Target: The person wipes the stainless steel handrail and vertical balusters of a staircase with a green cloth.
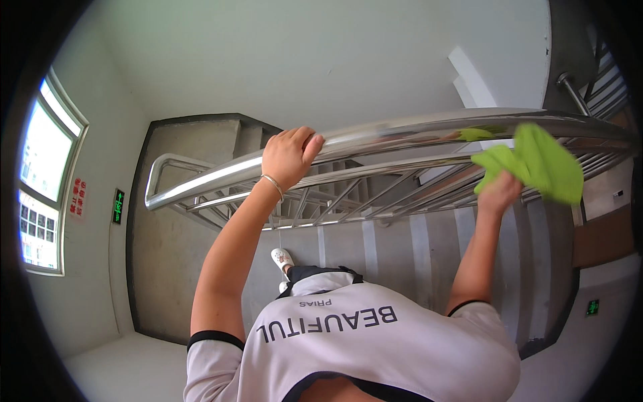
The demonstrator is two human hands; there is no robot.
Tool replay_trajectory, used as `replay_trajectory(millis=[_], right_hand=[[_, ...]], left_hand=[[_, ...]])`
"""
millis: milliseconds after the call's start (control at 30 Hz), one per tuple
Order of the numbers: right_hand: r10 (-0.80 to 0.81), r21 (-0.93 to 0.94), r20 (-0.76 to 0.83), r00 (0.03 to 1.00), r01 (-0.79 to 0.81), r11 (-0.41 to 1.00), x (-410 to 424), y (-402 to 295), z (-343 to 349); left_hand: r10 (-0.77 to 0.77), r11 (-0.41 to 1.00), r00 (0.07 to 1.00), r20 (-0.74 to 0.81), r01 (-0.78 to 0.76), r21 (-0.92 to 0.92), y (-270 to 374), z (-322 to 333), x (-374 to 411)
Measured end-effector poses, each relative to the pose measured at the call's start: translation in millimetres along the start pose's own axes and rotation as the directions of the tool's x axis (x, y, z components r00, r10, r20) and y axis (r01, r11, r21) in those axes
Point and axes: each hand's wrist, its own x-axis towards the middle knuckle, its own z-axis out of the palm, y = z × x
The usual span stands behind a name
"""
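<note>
A shiny stainless-steel handrail (392, 131) runs across the view in front of me. My left hand (290, 155) rests over its top, with the fingers curled round the far side and a metal bangle (274, 186) on the wrist. To the right, my right hand (500, 193) grips a bright green cloth (547, 163). The cloth is blurred and flares out just on my side of the handrail; whether it touches the metal I cannot tell. Below the handrail, a thinner steel rail (397, 166) and slanted balusters (351, 206) make up the balustrade.
Grey stairs (399, 251) with pale stripes lie under my right arm. My white clog (282, 257) stands on the landing near the balustrade. A lower landing (186, 140) shows beyond the rail. On the left wall are a window (47, 186) and a lit green exit sign (118, 206).
</note>
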Motion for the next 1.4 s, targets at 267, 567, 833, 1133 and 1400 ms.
replay_trajectory(millis=[267, 567, 833, 1133, 1400], right_hand=[[-0.419, -0.166, 0.366, 0.831, 0.501, 0.849, 9, -103, 111], [-0.388, 0.089, 0.466, 0.795, 0.395, 0.915, -86, -192, 185], [-0.406, 0.284, 0.498, 0.766, 0.299, 0.911, -63, -170, 152], [-0.351, 0.105, 0.432, 0.831, 0.34, 0.935, -41, -149, 141], [0.091, 0.277, -0.058, 0.994, -0.072, 0.958, -12, -95, 100]], left_hand=[[-0.521, 0.2, 0.838, 0.164, 0.307, -0.931, -11, -28, -9], [-0.734, 0.312, 0.678, 0.037, 0.385, -0.869, 34, -19, -36], [-0.673, 0.562, 0.734, -0.09, 0.429, -0.707, -35, -28, -36], [-0.079, 0.993, 0.954, -0.291, 0.1, 0.056, 28, 0, -24], [-0.128, 0.989, 0.991, 0.035, 0.125, 0.077, -43, -13, -14]])
